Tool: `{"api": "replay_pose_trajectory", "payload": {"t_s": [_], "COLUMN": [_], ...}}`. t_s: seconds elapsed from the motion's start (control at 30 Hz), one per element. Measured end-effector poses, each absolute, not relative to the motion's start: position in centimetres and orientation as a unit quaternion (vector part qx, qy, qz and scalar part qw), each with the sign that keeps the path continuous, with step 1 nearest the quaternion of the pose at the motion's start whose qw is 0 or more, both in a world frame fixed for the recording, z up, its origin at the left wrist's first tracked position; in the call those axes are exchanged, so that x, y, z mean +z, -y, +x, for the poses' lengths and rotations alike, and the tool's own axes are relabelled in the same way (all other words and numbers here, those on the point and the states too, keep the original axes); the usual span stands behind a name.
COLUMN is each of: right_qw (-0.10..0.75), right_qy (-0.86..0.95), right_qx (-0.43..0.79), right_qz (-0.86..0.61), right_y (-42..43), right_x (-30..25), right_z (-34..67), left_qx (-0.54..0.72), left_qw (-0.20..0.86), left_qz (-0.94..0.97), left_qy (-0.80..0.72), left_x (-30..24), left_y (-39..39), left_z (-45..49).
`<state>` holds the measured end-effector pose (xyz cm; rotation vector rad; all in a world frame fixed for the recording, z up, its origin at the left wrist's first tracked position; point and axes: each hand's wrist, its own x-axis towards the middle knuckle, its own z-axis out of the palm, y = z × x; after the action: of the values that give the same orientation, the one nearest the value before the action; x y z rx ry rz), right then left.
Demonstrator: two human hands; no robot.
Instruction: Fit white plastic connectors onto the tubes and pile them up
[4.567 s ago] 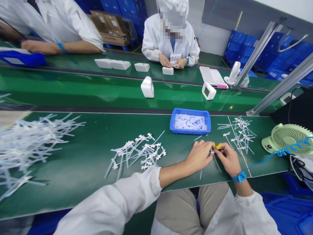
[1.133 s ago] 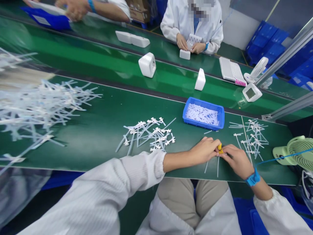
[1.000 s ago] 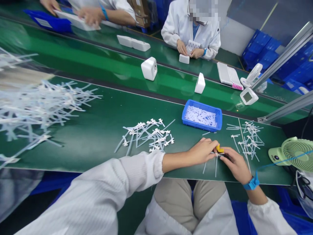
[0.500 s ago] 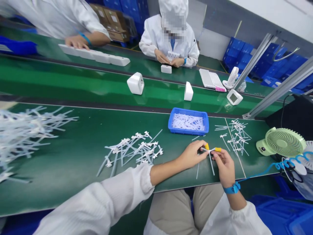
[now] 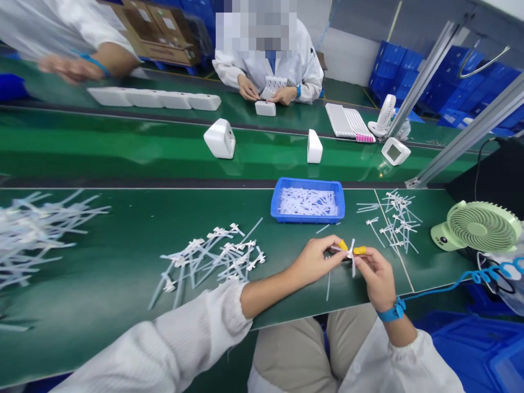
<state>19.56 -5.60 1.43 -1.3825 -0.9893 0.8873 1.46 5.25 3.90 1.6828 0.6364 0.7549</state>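
Note:
My left hand [image 5: 314,260] and my right hand [image 5: 374,271] meet above the near edge of the green table [image 5: 123,262]. Both pinch one small white plastic piece [image 5: 350,253] between fingertips capped in yellow. A thin strip of it hangs down from the pinch. A loose strip [image 5: 328,286] lies on the table just below my left hand. A heap of similar white pieces [image 5: 213,257] lies to the left, and a smaller scatter [image 5: 393,221] to the right. A blue tray [image 5: 308,215] full of white strips stands just beyond my hands.
A green desk fan [image 5: 478,226] stands at the right edge, with a blue coiled cord [image 5: 487,273] from my wrist strap. White housings [image 5: 220,138] ride the green conveyor [image 5: 123,147] beyond. Two other people in white coats work at the far bench.
My hands have lifted the white piece off the table and hold it a little higher. The housings on the conveyor have shifted left, and the view has swung.

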Motion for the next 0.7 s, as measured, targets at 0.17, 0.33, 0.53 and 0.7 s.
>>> {"api": "replay_pose_trajectory", "payload": {"t_s": [0.17,0.33,0.53,0.7], "right_qw": [0.590,0.600,0.580,0.579], "right_qy": [0.413,0.439,0.448,0.443], "right_qx": [0.382,0.351,0.383,0.369], "right_qz": [-0.578,-0.570,-0.563,-0.577], "right_y": [5.8,5.7,5.7,5.7], "right_x": [1.2,1.9,2.4,2.7], "right_z": [19.5,18.7,18.3,18.4], "left_qx": [0.311,0.312,0.307,0.315], "left_qw": [0.548,0.551,0.549,0.530], "left_qz": [0.725,0.723,0.732,0.753], "left_qy": [-0.279,-0.275,-0.262,-0.228], "left_x": [4.0,4.1,4.2,4.3], "left_y": [-5.3,-5.4,-5.3,-5.3], "left_z": [1.3,1.3,1.3,1.4]}}
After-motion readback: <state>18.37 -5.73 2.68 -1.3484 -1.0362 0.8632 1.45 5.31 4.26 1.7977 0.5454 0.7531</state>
